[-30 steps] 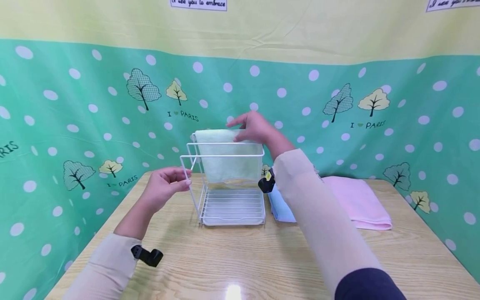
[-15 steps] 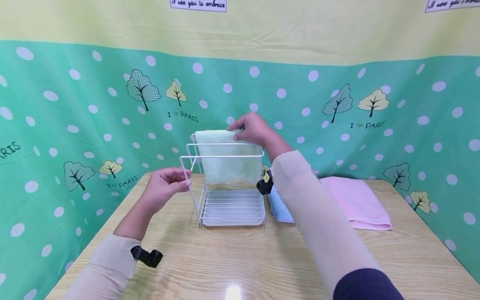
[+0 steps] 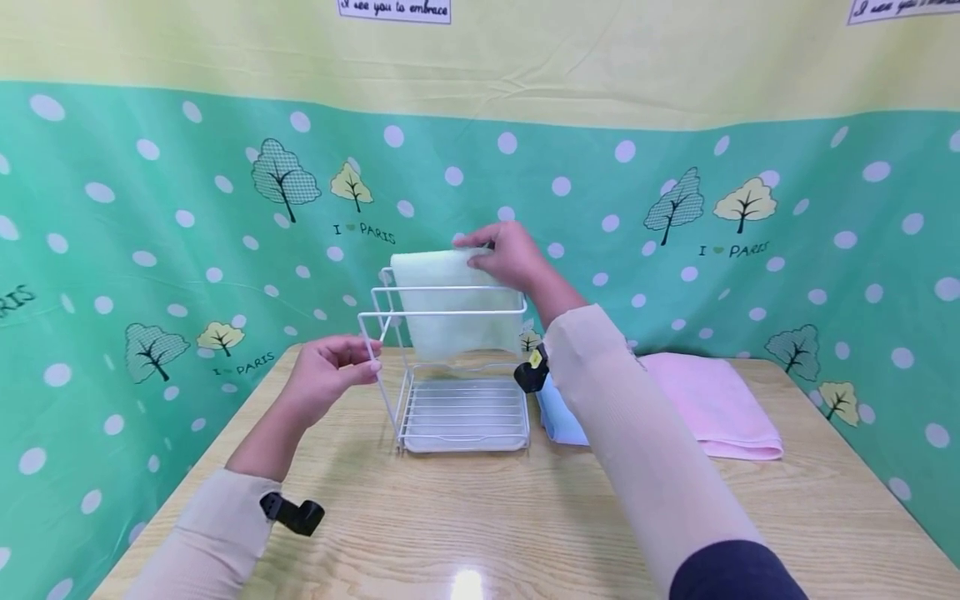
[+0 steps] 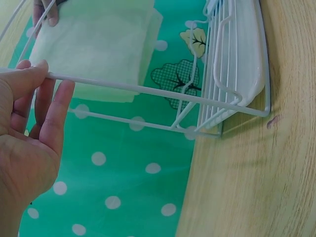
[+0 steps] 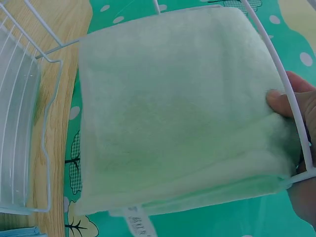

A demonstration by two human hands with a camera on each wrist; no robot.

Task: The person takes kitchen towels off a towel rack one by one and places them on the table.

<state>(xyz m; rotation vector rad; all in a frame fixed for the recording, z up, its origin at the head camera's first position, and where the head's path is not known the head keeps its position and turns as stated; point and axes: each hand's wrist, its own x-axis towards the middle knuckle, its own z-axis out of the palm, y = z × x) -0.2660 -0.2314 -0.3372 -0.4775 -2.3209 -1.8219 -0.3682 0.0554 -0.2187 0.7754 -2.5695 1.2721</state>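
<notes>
A pale green towel [image 3: 457,321] hangs folded at the back of a white wire rack [image 3: 450,313], its top edge above the rack's bars. My right hand [image 3: 510,260] pinches the towel's top edge near its right end; in the right wrist view the thumb [image 5: 279,102] presses on the cloth beside a rack bar. On the rack's left side, my left hand [image 3: 330,371] pinches a slanting upright between thumb and fingers, as the left wrist view shows with the hand [image 4: 34,123] on the bar. A white tag [image 5: 139,222] dangles from the towel's lower edge.
The rack's base holds a white tray [image 3: 465,444] under a wire grid, standing on the wooden table [image 3: 420,525]. A folded blue towel [image 3: 561,417] lies right of it, partly behind my right sleeve. A folded pink towel [image 3: 720,404] lies farther right. A patterned green curtain [image 3: 585,208] hangs behind.
My right hand's fingers have closed on the green towel, and its top edge has risen a little above the rack. The left hand stays on the rack.
</notes>
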